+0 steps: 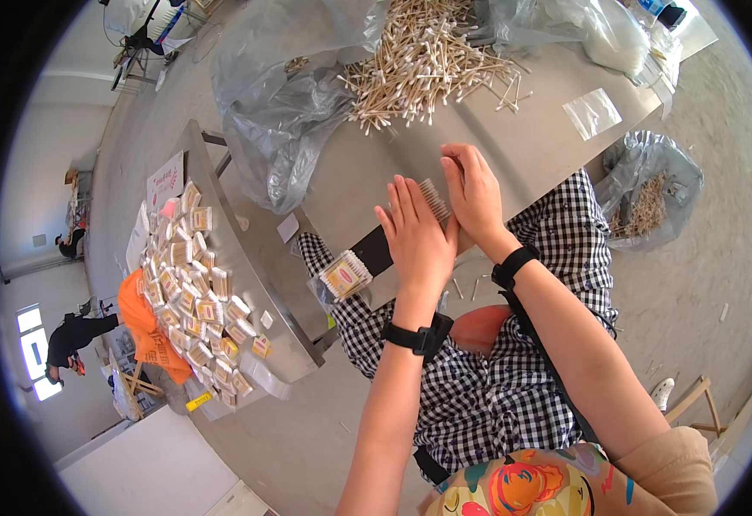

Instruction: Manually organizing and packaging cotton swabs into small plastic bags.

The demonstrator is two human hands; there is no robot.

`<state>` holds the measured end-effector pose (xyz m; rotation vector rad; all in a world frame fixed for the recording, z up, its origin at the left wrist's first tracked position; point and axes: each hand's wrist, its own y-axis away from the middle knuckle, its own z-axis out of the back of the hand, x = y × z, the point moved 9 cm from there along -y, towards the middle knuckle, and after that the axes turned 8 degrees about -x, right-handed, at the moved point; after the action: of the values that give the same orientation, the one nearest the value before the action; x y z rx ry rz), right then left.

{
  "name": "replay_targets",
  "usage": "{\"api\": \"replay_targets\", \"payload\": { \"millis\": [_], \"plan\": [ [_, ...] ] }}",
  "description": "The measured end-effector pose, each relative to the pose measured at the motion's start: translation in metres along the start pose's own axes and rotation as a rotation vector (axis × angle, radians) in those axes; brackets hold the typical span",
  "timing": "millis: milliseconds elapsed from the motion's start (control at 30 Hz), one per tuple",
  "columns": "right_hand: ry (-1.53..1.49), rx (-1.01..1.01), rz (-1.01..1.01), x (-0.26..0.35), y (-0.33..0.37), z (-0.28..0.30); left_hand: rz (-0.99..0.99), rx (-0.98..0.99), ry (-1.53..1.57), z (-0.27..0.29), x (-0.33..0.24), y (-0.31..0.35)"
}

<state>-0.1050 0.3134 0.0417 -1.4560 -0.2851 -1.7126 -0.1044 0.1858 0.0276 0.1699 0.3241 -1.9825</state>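
Observation:
My left hand (419, 239) lies palm down with its fingers stretched out and a little spread, over a black strip (374, 251) on the metal table. Between my two hands stands a tight row of cotton swabs (433, 199). My right hand (479, 196) is cupped along the other side of the row, its fingers together and bent at the tips, thumb against or close to the swabs. What lies under both palms is hidden. A clear packet of cotton swabs (346, 275) with a yellow and red label rests at the strip's near-left end, by the table edge.
A heap of loose swabs (427, 69) lies on the far table, with plastic bags (285, 129) beside it. A small clear bag (592, 113) is at right. Many filled packets (195, 297) cover a side table at left. A bag with swabs (651, 198) sits below, right.

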Motion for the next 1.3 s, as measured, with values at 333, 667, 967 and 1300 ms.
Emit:
{"api": "replay_targets", "payload": {
  "millis": [333, 667, 967, 1300],
  "plan": [
    [0.009, 0.011, -0.002, 0.002, 0.001, -0.001, 0.004, -0.084, 0.064, 0.007, 0.003, 0.021],
    [0.013, 0.012, 0.013, 0.002, 0.000, -0.001, -0.004, -0.120, 0.082, 0.004, 0.008, 0.010],
    [0.018, 0.012, 0.015, 0.002, 0.000, -0.001, -0.022, -0.086, 0.064, 0.003, 0.002, 0.008],
    [-0.031, 0.009, -0.033, 0.001, 0.001, -0.001, -0.018, -0.069, -0.006, -0.014, -0.011, -0.001]
  ]
}}
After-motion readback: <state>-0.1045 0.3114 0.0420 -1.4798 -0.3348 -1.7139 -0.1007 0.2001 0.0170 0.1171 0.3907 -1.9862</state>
